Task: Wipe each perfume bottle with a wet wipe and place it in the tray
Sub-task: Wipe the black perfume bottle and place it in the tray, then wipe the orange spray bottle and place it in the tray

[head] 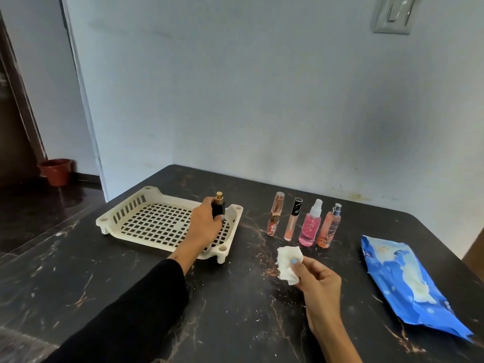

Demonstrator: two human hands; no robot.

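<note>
Nearby, four bottles (303, 222) upright beside tray (125, 218); wipes pack (408, 284) right.

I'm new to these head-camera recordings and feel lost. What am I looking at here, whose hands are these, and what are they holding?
This is a single picture from a camera worn on a person's head, looking down at a dark table. No robot is involved. The left hand grips a black perfume bottle over a cream tray. The right hand pinches a white wet wipe. Four more bottles stand in a row, beside a blue wipe pack.
</note>
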